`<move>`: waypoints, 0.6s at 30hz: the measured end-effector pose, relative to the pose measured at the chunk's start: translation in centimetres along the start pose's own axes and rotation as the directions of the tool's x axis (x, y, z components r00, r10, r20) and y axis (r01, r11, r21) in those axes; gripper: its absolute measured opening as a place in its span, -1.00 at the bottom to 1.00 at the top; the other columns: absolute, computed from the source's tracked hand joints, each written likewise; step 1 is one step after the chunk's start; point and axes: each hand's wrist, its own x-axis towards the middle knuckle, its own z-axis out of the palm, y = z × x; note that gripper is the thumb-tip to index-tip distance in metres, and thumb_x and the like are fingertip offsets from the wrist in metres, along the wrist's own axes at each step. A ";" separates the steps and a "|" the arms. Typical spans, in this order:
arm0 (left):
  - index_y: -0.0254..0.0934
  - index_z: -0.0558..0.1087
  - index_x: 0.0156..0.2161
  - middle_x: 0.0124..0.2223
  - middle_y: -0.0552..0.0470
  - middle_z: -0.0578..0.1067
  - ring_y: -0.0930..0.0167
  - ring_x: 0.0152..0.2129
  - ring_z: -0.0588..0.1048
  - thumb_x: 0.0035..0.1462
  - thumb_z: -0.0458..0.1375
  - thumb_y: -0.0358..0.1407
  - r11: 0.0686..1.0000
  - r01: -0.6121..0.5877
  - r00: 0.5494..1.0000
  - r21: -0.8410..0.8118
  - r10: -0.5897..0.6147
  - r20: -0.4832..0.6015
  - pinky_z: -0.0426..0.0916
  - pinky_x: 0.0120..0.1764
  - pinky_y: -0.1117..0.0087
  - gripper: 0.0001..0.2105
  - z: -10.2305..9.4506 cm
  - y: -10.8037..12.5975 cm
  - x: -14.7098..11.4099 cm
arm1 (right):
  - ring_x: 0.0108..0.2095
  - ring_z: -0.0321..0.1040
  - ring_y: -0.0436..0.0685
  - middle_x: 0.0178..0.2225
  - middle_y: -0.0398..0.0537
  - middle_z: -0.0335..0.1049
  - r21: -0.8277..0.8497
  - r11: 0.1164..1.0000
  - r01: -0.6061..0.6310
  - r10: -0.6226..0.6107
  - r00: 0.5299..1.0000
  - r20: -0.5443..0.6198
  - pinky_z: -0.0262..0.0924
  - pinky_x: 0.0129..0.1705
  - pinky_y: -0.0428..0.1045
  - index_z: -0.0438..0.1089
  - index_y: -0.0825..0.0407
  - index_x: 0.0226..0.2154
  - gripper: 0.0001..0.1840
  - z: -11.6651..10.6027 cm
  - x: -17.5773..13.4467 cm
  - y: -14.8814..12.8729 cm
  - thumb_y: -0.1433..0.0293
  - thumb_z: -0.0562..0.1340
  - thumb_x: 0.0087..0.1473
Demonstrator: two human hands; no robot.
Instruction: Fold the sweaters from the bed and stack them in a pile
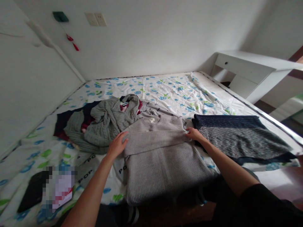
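Observation:
A light grey ribbed sweater [163, 167] lies on the bed in front of me, its neckline facing away. Its sleeves are folded across the chest in one flat band. At the left end of this band rests my left hand [116, 145], fingers stretched out and thumb apart, touching the edge. My right hand [195, 134] pinches the sweater's right edge near the shoulder, thumb and fingers close together. Left of the sweater is a crumpled pile with a grey-green cable-knit sweater [104, 118] on top. To the right lies a flat, folded navy and speckled grey knit garment [236, 138].
A floral sheet [165, 90] covers the bed, and a grey cloth printed with "POP" [88, 165] lies partly under the clothes. A dark flat object [33, 190] and a blurred-out item [62, 189] lie at front left. A white desk [251, 69] stands at back right.

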 end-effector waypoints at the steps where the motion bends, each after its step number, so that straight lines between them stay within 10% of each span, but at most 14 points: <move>1: -0.31 0.48 0.44 0.51 -0.25 0.45 0.12 0.40 0.47 0.42 0.07 -0.14 1.000 0.015 1.000 0.012 -0.015 0.010 0.30 0.47 0.11 -0.42 0.2 -0.4 0.6 | -0.03 0.70 0.23 -0.04 0.10 0.75 -0.002 1.000 -0.006 0.006 1.000 0.007 0.43 0.02 -0.06 0.58 0.13 0.30 -0.43 0.2 0.2 0.2 0.32 0.40 0.30; 10: -0.30 0.61 0.31 0.33 -0.29 0.62 0.08 0.23 0.61 0.40 0.13 -0.16 0.984 0.087 0.984 0.159 -0.109 0.139 0.43 0.31 0.16 -0.50 1.0 -2.4 1.5 | -0.15 0.67 0.19 -0.19 0.01 0.74 0.095 0.995 0.028 -0.021 0.997 -0.080 0.43 -0.09 -0.07 0.73 0.04 -0.06 -0.71 0.6 0.8 0.3 0.39 0.39 0.17; 18: -0.25 0.64 0.13 0.10 -0.21 0.74 0.08 0.04 0.68 0.36 0.18 -0.15 0.978 0.157 0.987 0.138 -0.161 0.019 0.49 0.13 0.19 -0.64 -1.3 -3.6 2.8 | -0.20 0.64 0.17 -0.11 0.07 0.71 0.353 0.926 0.131 0.000 0.937 -0.349 0.46 -0.12 -0.04 0.67 0.06 -0.10 -0.71 -0.5 2.3 -1.2 0.29 0.30 0.23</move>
